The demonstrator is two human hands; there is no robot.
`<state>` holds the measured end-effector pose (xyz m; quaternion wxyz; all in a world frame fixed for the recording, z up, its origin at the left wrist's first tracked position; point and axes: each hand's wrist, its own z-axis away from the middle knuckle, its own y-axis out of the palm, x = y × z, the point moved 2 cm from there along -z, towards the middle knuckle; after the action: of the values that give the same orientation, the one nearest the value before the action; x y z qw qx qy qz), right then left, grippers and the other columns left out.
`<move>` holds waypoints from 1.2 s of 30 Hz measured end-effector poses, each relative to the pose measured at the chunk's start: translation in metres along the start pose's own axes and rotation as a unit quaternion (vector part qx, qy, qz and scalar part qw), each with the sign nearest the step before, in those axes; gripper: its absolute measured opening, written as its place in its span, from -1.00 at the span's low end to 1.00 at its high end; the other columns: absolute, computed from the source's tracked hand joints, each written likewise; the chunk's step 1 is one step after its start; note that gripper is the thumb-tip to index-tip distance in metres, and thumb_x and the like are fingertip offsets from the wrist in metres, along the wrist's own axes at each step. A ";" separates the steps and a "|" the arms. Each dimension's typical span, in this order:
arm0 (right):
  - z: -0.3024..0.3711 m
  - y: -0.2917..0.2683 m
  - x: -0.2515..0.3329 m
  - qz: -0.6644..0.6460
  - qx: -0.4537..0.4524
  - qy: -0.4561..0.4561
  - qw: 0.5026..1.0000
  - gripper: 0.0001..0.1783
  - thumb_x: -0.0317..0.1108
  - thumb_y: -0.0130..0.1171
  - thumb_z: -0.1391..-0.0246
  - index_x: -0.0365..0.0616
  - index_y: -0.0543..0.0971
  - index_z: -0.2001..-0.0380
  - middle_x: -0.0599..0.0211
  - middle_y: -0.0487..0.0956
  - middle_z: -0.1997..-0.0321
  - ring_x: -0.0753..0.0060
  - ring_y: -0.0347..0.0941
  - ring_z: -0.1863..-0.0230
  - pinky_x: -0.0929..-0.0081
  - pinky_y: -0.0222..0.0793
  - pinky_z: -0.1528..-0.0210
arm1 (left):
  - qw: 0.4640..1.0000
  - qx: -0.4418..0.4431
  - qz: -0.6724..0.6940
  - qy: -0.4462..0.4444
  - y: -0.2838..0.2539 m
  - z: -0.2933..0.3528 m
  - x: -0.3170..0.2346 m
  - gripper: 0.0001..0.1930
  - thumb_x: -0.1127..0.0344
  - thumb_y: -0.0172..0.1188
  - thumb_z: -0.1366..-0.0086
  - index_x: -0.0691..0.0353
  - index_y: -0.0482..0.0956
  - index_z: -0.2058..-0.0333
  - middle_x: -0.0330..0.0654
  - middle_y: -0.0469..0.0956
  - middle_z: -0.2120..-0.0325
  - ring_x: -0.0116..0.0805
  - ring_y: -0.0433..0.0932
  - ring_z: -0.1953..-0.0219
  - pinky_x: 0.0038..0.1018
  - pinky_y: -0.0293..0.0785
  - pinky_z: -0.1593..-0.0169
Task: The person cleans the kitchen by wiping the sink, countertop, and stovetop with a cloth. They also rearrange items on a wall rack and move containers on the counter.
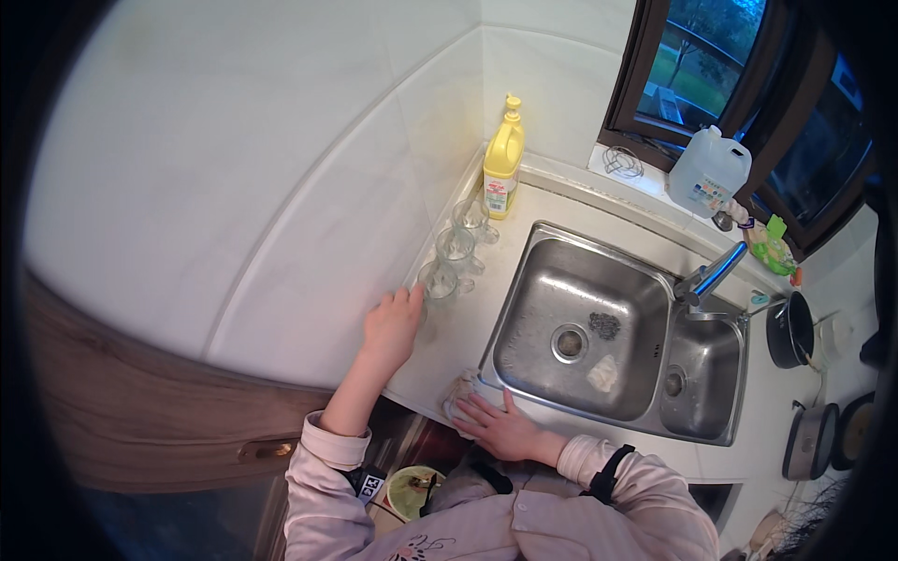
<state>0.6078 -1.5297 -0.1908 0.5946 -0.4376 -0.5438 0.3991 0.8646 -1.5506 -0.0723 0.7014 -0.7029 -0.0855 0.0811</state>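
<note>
Several clear glass mugs stand in a row along the wall on the left of the counter: a far mug [470, 217], a middle mug [456, 247] and a nearer mug [437, 280]. My left hand [391, 327] is at the near end of this row, its fingers curled round a glass mug that they mostly hide. At the counter's front edge, by the sink's near left corner, my right hand [496, 425] rests on a crumpled pale cloth [458, 393], fingers pressed onto it. A yellow pump bottle [502, 168] stands upright behind the mugs.
The steel sink [524, 271] has a large and a small basin; a dark scourer [604, 325] and a pale rag [602, 374] lie inside. Its faucet [711, 274] rises at the back. A white jug [709, 173] stands on the windowsill. Pots [790, 329] are at the right.
</note>
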 end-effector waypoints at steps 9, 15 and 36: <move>-0.041 0.009 0.008 -0.032 0.028 0.018 0.999 -0.40 -0.19 -0.02 -0.20 0.15 0.24 -0.33 0.31 0.03 -0.50 0.17 -0.11 -0.51 -0.57 -0.07 -0.22 | 0.994 -0.087 0.036 -0.049 0.019 0.005 -0.007 -0.29 0.55 0.22 0.01 0.22 0.26 -0.20 0.05 0.40 -0.07 0.02 0.46 0.02 -0.19 0.48 0.01; 0.059 0.006 -0.009 -0.020 0.046 0.021 0.999 -0.34 -0.23 -0.03 -0.19 0.12 0.16 -0.38 0.29 -0.04 -0.53 0.20 -0.18 -0.54 -0.50 -0.13 -0.28 | 0.961 -0.234 0.146 -0.014 0.012 0.059 -0.036 -0.45 0.48 0.22 -0.08 0.28 0.38 -0.10 0.14 0.37 -0.11 0.14 0.36 -0.12 -0.13 0.32 -0.17; 0.715 0.018 -0.048 -0.001 -0.129 0.818 0.560 -0.38 -0.19 -0.08 -0.23 0.03 0.19 -0.36 0.07 -0.01 -0.50 0.02 -0.11 -0.50 -0.50 -0.23 -0.32 | 0.842 0.023 0.383 0.380 0.050 0.102 -0.480 -0.91 0.55 0.17 -0.13 0.32 0.57 0.35 -0.05 0.57 0.44 -0.14 0.56 0.38 -0.36 0.46 0.23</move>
<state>-0.1083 -1.5079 -0.2042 0.7218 -0.6479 0.1301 -0.2055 0.3745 -1.5637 -0.1256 0.6079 -0.6391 0.4658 0.0716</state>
